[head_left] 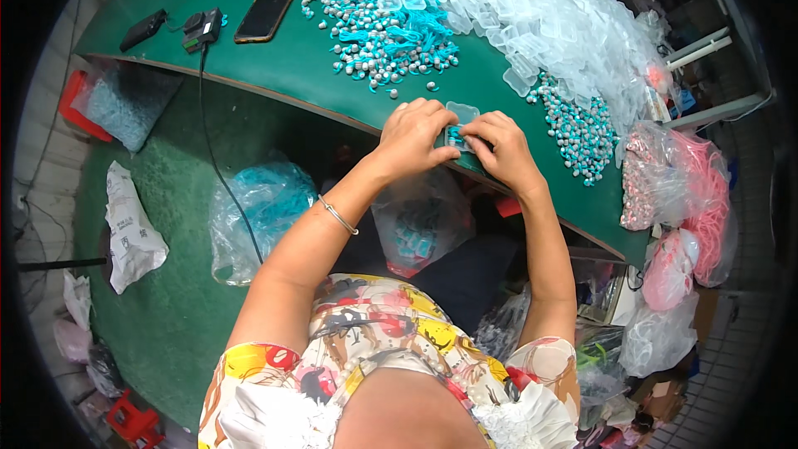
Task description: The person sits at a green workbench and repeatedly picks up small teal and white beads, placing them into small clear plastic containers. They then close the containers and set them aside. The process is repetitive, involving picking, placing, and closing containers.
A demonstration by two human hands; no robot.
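Observation:
At the table's near edge, a small clear plastic case stands with its lid raised on the far side. Inside it lies a bit of teal cord with what look like plugs. My left hand grips the case from the left, thumb at its near side and fingers curled by the far corner. From the right, my right hand has its fingers bent over the case, the tips at the teal contents. Whether those tips pinch a piece of cord is hidden.
Beyond my hands lies a heap of grey-and-teal corded earplugs, beside a large pile of clear cases. More small plugs lie at the right. A phone and a cabled black device rest at the left. Plastic bags hang below the edge.

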